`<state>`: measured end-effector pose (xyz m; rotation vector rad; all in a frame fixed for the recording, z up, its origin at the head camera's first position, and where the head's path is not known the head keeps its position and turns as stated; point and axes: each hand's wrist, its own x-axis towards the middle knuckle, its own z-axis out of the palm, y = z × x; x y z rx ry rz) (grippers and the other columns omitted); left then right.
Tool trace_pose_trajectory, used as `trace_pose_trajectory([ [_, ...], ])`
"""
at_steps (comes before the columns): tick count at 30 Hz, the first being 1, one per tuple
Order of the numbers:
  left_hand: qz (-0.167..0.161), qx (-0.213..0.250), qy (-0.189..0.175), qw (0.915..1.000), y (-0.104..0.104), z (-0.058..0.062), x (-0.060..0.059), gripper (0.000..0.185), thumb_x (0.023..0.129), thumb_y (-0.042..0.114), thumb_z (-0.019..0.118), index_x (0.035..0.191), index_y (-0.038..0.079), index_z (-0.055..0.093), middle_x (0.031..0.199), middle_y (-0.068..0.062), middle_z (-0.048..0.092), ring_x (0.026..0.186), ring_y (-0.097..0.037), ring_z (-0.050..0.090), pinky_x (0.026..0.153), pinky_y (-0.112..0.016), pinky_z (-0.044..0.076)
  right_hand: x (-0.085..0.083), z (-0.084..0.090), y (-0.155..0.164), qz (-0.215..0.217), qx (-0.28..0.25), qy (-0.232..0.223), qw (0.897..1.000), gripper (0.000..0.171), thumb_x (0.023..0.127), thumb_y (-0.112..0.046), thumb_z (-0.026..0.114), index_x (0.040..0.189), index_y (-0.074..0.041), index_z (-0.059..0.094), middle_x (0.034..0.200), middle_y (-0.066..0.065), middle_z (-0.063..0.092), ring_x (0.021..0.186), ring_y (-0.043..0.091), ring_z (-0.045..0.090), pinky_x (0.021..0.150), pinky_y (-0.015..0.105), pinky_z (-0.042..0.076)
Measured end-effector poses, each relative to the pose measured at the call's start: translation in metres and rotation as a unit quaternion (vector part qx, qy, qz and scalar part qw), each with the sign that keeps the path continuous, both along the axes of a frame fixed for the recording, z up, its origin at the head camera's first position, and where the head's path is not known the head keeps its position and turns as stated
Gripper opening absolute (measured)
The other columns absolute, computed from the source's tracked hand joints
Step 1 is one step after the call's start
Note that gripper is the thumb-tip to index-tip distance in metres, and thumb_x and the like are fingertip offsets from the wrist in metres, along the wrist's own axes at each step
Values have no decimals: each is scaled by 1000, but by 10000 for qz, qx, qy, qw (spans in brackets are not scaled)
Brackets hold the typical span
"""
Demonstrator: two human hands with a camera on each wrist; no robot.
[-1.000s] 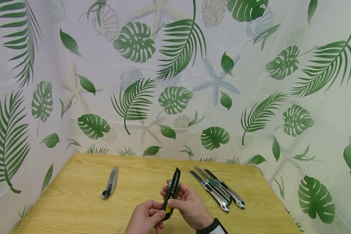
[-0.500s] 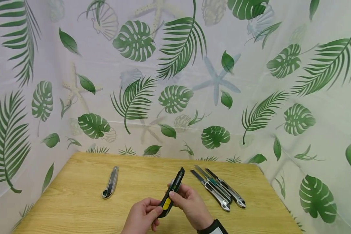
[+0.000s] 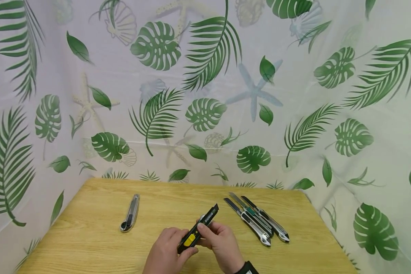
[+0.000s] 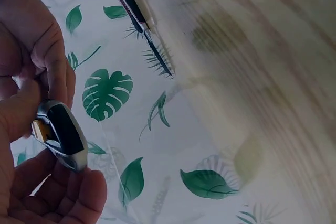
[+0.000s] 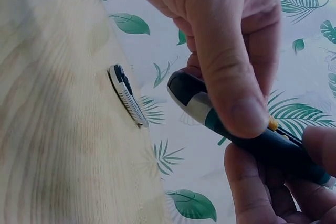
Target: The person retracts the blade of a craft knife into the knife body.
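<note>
Since the black cutter point(image 3: 196, 231) looks light, stiff & prob. slick, the left hand's point(image 3: 165, 249) & right hand's point(image 3: 222, 243) fingers grip its body (best hold, w/ tip point(image 3: 215, 208) free).

- Cutter point(image 3: 194, 232): black, bright yellow slider point(image 3: 190, 239), pale lettering point(image 3: 209, 217) toward tip, grey patch at butt end.
- Lone knife point(image 3: 131, 213): silver, black lower end.
- Three grouped knives point(image 3: 257, 228): silver and black; green on the middle one point(image 3: 250, 211).
- Table point(image 3: 89, 236): yellow-tan, wood grain.
- Curtain point(image 3: 116, 76): white ground, green leaves point(image 3: 205, 114), starfish point(image 3: 254, 92) in pale blue and cream, faint shells point(image 3: 121, 23).
- Wristband point(image 3: 245, 267): black.
</note>
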<state>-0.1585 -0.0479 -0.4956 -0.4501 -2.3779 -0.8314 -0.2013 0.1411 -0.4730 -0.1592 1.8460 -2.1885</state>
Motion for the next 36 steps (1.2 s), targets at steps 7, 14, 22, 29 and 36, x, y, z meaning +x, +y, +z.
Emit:
trace_pose_trajectory([
  [7,291,-329,201,9988,5,0,-4,34,77,26,97,100,10,79,88,4,69,81,-11,66,72,-28,60,0,-1,-1,-14,152,1,9999,43,108,-25,68,134,10,67,113,8,78,101,17,80,92,34,64],
  [14,826,-294,-1085,9902,-22,1,-33,27,83,29,91,96,7,80,80,3,67,68,-7,58,60,-25,53,-6,-2,16,-158,346,-114,9992,57,107,-30,68,147,9,57,111,4,78,98,15,77,89,32,65],
  [22,1530,-357,-2288,9607,-70,-15,-91,39,90,26,84,64,10,60,57,0,50,48,-15,47,48,-27,33,-10,-13,43,-275,1204,281,9920,50,107,-29,68,141,7,63,111,11,76,97,18,76,85,32,65],
  [29,1578,-552,-2434,9554,-79,-25,-108,45,89,23,83,58,14,51,52,1,46,47,-17,47,48,-28,30,-16,-31,60,-181,3970,1761,9006,39,105,-31,70,131,-2,72,112,5,77,97,20,71,78,29,58],
  [36,1502,-745,-2273,9593,-75,-27,-111,28,88,19,84,75,4,65,61,-5,59,53,-18,54,50,-31,39,-35,-31,85,-985,4993,1699,8439,33,102,-27,74,126,-5,76,108,6,77,92,20,73,79,41,61],
])
